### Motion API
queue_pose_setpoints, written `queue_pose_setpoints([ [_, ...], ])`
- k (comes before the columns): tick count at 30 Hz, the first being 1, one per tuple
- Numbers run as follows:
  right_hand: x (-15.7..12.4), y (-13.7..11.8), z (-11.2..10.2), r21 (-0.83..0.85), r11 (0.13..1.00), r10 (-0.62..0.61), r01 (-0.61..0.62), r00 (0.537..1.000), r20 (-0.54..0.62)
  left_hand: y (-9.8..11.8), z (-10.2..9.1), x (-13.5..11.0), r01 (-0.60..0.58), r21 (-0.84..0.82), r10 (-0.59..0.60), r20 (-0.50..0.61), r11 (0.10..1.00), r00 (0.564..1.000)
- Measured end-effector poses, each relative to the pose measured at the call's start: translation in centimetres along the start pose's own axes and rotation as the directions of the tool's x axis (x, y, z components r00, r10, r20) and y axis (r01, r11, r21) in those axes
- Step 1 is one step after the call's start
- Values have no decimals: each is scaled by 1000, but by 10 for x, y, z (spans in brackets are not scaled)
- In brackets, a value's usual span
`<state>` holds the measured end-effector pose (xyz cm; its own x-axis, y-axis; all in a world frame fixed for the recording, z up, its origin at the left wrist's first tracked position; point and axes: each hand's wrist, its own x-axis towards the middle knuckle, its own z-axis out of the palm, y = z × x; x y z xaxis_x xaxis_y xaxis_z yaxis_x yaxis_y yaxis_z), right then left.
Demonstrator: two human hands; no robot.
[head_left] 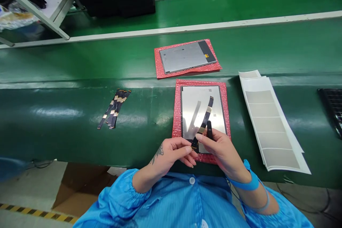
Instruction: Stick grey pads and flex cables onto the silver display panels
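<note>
A silvery panel (195, 108) lies on a red bubble-wrap sheet (177, 114) at the near edge of the green bench. My left hand (171, 155) and my right hand (217, 148) meet over the panel's near end. Both pinch the lower end of a dark flex cable (205, 119) with gold patches, which rises diagonally above the panel. My right hand also grips a small black tool (209, 130) that sticks up between its fingers. A blue wrist strap (248, 181) circles my right wrist.
A second panel (187, 56) on red bubble wrap (160, 67) lies farther back. Several spare flex cables (114, 108) lie to the left. Backing sheets with grey rectangular pads (269, 121) lie on the right, a black tray edge (332, 108) beyond. A cardboard box (77, 188) stands below.
</note>
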<state>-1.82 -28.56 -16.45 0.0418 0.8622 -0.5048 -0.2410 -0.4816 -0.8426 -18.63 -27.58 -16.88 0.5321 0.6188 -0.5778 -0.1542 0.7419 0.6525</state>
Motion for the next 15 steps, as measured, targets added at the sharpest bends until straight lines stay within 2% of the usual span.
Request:
queue_pose_setpoints([
  [6,4,-4,-14,-192,981,1,23,993,122,-3,-1,4,-51,155,56,-31,987,998],
  [8,8,-8,-20,-262,963,-12,61,983,183,-7,-3,5,-175,373,204,-39,911,978],
  [9,12,-9,-23,-297,950,-43,101,979,198,-11,-4,6,-269,528,332,-27,806,943],
  [10,15,-10,-26,-338,929,-87,153,976,200,-16,-5,8,-353,682,471,14,640,882],
  [12,22,-9,-31,-441,861,-185,254,963,194,-26,-6,11,-413,882,664,172,226,728],
  [13,24,-8,-34,-498,817,-219,292,955,200,-31,-6,12,-399,916,696,253,52,672],
  [14,27,-6,-35,-552,771,-237,317,948,213,-36,-6,14,-376,924,702,317,-75,638],
  [15,28,-4,-36,-599,728,-244,334,942,229,-40,-6,15,-355,921,699,360,-161,617],
])
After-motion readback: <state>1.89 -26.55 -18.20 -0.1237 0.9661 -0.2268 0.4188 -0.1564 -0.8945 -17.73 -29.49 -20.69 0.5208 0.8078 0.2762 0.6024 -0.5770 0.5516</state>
